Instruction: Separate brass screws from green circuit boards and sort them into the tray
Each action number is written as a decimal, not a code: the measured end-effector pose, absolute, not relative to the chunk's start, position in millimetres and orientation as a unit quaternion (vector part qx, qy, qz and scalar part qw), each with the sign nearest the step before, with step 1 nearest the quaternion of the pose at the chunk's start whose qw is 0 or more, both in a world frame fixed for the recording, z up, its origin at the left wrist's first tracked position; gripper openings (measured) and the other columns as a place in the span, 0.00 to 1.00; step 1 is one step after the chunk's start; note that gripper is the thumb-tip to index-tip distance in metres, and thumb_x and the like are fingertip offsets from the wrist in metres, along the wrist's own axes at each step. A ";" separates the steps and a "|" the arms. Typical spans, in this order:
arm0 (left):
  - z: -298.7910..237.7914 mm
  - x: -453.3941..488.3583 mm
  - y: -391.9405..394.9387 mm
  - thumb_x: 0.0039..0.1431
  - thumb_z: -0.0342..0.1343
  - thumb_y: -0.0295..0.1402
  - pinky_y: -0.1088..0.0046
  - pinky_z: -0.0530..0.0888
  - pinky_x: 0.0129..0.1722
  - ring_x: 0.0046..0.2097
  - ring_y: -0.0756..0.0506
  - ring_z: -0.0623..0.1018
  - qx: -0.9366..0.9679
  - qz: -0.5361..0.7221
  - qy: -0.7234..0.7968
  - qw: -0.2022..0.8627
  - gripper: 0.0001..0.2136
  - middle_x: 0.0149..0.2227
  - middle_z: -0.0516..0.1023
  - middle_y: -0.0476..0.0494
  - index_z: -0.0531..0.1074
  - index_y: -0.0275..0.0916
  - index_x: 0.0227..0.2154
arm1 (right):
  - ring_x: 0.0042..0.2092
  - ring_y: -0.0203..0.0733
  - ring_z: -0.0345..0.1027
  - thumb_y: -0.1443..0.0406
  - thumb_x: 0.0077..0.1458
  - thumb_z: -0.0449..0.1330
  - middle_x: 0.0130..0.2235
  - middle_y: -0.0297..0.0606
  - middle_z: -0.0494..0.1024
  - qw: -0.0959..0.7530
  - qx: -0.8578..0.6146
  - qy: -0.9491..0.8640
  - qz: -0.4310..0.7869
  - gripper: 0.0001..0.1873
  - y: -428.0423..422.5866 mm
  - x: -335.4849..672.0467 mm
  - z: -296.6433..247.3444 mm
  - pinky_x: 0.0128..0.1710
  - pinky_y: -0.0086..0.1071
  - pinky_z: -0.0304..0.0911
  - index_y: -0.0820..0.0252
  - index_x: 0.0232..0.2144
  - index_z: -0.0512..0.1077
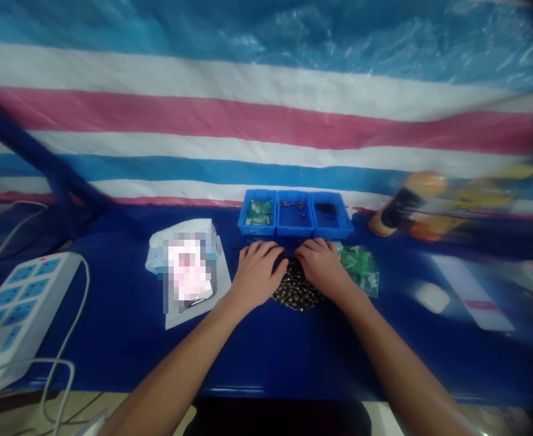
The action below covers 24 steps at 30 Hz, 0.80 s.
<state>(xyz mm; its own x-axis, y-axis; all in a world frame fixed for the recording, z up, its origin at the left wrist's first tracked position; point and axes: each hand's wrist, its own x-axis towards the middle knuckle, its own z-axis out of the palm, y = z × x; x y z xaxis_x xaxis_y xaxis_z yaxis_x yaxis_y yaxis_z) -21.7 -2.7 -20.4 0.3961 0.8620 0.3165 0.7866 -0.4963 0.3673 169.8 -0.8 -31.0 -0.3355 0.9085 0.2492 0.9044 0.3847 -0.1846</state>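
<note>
A round pile of small dark and brass-coloured metal parts point(297, 292) lies on the blue table. My left hand point(258, 274) rests at its left edge, palm down, fingers spread and thumb apart. On the other side, my right hand point(321, 266) lies over the pile's upper right part, its fingers bent and slightly apart; what is under them is hidden. Just behind stand three joined blue bins: the left bin point(257, 229) has green-and-clear packets, the middle bin point(294, 230) a few small metal parts, the right bin point(332, 231) dark small pieces. Green packets point(361, 266) lie beside my right hand.
Left of my hands, a phone with a blurred-out screen point(188, 272) lies on white packaging point(223, 266). A white power strip point(43, 303) with cables sits far left. At right are a blurred bottle point(403, 206), a white rounded object point(432, 297) and a pale flat box point(470, 297).
</note>
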 end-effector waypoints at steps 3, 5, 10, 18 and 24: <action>-17.4 -25.5 0.7 0.66 0.51 0.38 0.55 0.65 0.54 0.54 0.38 0.71 0.812 0.271 0.512 0.069 0.12 0.51 0.76 0.42 0.75 0.43 0.47 | 0.47 0.50 0.64 0.70 0.63 0.52 0.42 0.44 0.78 0.175 -0.563 -0.808 0.008 0.11 -1.1 168.5 -30.0 0.49 0.44 0.51 0.58 0.38 0.75; -17.0 -30.6 4.4 0.65 0.52 0.38 0.55 0.66 0.54 0.53 0.37 0.71 0.797 0.289 0.527 0.053 0.12 0.49 0.76 0.41 0.75 0.42 0.47 | 0.47 0.49 0.65 0.69 0.64 0.52 0.42 0.43 0.79 0.200 -0.566 -0.799 0.022 0.10 -1.2 168.0 -26.7 0.48 0.43 0.51 0.58 0.38 0.75; -24.5 -39.8 8.3 0.63 0.54 0.43 0.47 0.64 0.56 0.57 0.30 0.68 0.777 0.265 0.571 -0.002 0.18 0.52 0.74 0.35 0.74 0.39 0.49 | 0.46 0.48 0.67 0.67 0.65 0.51 0.45 0.41 0.79 0.254 -0.567 -0.782 0.048 0.13 -3.3 166.6 -16.4 0.48 0.42 0.53 0.56 0.44 0.74; -32.1 -30.1 -1.5 0.64 0.50 0.49 0.48 0.65 0.56 0.57 0.30 0.68 0.780 0.231 0.582 0.004 0.22 0.55 0.72 0.33 0.72 0.39 0.52 | 0.46 0.48 0.67 0.67 0.65 0.51 0.46 0.42 0.78 0.251 -0.559 -0.789 0.047 0.15 -6.6 164.9 -14.8 0.48 0.42 0.55 0.56 0.48 0.75; -23.0 -18.5 -15.7 0.65 0.46 0.51 0.52 0.64 0.58 0.59 0.33 0.67 0.778 0.184 0.600 0.024 0.25 0.57 0.70 0.35 0.70 0.39 0.55 | 0.45 0.48 0.68 0.67 0.65 0.50 0.45 0.42 0.78 0.264 -0.558 -0.785 0.046 0.15 -6.4 164.9 -15.5 0.48 0.43 0.57 0.56 0.48 0.75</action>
<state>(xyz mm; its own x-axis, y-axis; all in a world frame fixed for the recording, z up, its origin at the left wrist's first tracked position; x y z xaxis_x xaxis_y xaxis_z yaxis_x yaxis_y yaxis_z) -18.5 -15.7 -23.0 0.2119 0.9427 0.2576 0.9254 -0.2783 0.2572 164.9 -6.4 -15.5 -0.2379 0.9009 0.3631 0.8524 0.3729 -0.3665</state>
